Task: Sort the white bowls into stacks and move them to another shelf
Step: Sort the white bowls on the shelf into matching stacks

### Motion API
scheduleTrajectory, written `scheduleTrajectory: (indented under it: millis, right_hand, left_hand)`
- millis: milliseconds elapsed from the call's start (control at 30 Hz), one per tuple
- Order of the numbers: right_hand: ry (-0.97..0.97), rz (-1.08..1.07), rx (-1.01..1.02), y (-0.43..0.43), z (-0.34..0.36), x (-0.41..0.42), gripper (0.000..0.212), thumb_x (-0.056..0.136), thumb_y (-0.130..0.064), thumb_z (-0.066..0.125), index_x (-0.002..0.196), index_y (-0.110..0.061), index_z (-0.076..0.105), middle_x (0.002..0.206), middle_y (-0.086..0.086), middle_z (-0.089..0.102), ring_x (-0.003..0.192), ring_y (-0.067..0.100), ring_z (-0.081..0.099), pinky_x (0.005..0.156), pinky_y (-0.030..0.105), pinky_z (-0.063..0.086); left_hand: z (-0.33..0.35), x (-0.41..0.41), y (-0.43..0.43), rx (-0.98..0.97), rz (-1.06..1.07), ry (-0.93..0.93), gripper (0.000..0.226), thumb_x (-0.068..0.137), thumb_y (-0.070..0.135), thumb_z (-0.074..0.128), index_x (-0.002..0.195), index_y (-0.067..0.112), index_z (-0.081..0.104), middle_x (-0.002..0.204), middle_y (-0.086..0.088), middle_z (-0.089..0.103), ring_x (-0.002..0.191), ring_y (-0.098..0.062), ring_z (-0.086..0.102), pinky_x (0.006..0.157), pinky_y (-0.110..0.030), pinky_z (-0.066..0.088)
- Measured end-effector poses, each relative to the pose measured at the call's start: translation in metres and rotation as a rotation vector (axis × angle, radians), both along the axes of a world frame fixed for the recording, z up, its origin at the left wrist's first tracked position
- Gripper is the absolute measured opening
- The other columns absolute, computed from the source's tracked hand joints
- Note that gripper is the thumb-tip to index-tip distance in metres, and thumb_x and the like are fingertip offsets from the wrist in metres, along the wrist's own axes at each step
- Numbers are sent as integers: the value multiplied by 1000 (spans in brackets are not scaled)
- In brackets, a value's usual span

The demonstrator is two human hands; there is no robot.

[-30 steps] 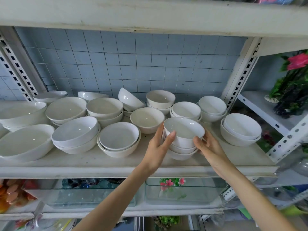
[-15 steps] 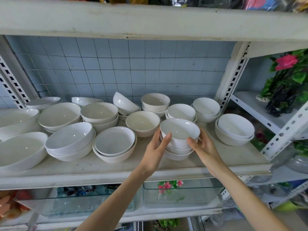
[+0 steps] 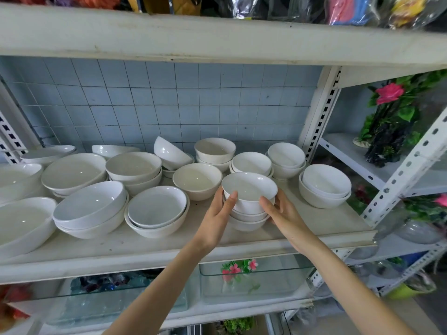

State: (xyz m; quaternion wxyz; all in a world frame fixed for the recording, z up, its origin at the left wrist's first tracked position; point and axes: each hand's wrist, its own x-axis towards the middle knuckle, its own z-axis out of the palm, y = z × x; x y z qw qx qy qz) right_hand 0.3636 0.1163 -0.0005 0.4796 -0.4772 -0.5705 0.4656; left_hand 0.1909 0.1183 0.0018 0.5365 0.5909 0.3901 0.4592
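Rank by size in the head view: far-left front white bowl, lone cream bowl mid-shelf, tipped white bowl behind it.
1. far-left front white bowl
2. lone cream bowl
3. tipped white bowl, farther back, so less sure

Left hand (image 3: pixel 219 220) and right hand (image 3: pixel 281 213) bare, forearms likewise.

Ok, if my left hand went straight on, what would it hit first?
The left hand grips the bowl stack, so that first; beyond it probably the single bowl behind, depth unclear.
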Motion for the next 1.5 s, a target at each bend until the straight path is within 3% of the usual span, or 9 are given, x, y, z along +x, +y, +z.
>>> scheduleTrajectory:
  millis: [100, 233, 400, 500, 600, 933, 1067, 1300, 1500]
  right_hand:
    - [-61, 14, -19, -2, 6, 4, 53, 79, -50, 67, 124, -29, 47, 123, -15, 58, 112, -3, 55, 89, 16, 48]
    - [-246, -36, 25, -13, 21, 7, 53, 85, -53, 53, 132, -33, 40, 134, -25, 46, 127, -2, 41, 106, 23, 33]
    - [-866, -228, 162, -24, 45, 10, 67, 91, -58, 29, 148, -24, 18, 152, -11, 24, 140, 8, 20, 110, 26, 16]
    - [-1178, -305, 213, -24, 50, 11, 75, 88, -64, 18, 149, -21, 17, 157, 0, 18, 144, 17, 16, 116, 45, 16]
    - [-1313, -329, 203, -31, 50, 5, 80, 86, -69, 11, 149, -21, 14, 158, 1, 14, 145, 19, 12, 115, 47, 12]
    - [-1255, -391, 445, -62, 58, -39, 65, 90, -55, 34, 132, -7, 49, 136, 12, 51, 123, 32, 48, 103, 47, 35]
    - [-1281, -264, 482, -55, 58, -69, 72, 91, -60, 25, 129, -5, 52, 135, 13, 53, 121, 32, 51, 95, 49, 44]
    - [-1220, -8, 560, -52, 53, -118, 83, 86, -68, 12, 143, -13, 35, 152, 3, 32, 139, 19, 30, 112, 38, 24]
    - [-1102, 129, 534, -48, 49, -154, 72, 87, -63, 29, 143, -17, 35, 150, -3, 32, 134, 16, 35, 105, 33, 35]
  left_hand:
    - [7, -6, -1, -3, 1, 80, 21, 100, 30, 40, 116, 38, 49, 118, 24, 57, 104, 21, 51, 90, -5, 39]
    - [26, -30, -8, 81, 93, 357, 48, 97, 44, 39, 140, 24, 41, 141, 14, 44, 125, 3, 41, 102, -15, 28]
    - [54, -82, -26, 436, 310, 929, 67, 92, 67, 24, 143, 25, 37, 145, 7, 43, 127, -19, 47, 94, -38, 43]
    - [58, -120, -32, 577, 490, 1092, 68, 90, 58, 24, 136, 13, 48, 136, -6, 55, 122, -27, 52, 98, -40, 42]
    - [53, -155, -36, 541, 535, 1253, 73, 91, 58, 21, 139, 8, 46, 142, -11, 49, 132, -31, 44, 110, -50, 28]
    - [39, -234, -77, 386, 628, 1430, 83, 87, 65, 14, 144, 10, 37, 146, -12, 42, 136, -32, 38, 112, -55, 23]
    - [40, -256, -103, 316, 700, 1437, 85, 85, 64, 16, 142, 6, 40, 145, -14, 44, 135, -34, 39, 110, -58, 24]
    - [28, -273, -149, 142, 758, 1480, 94, 78, 70, 2, 149, 15, 26, 153, -6, 31, 142, -26, 28, 116, -49, 15]
    - [15, -294, -162, 48, 780, 1413, 92, 80, 71, 9, 150, 15, 21, 156, -5, 26, 144, -24, 23, 118, -47, 14]
